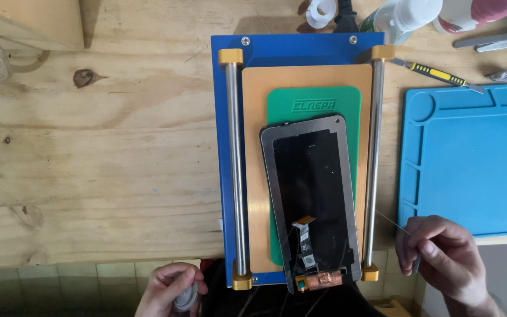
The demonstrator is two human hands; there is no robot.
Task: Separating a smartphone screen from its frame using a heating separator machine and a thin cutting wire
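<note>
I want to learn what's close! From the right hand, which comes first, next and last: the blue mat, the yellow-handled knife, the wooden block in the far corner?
From the right hand:
1. Blue mat, just above it.
2. Yellow-handled knife, farther up.
3. Wooden block, far top-left corner.

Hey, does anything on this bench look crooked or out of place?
Yes. The phone screen assembly lies slightly tilted on the green mat, its lower end overhanging the blue plate and the table edge.
</note>
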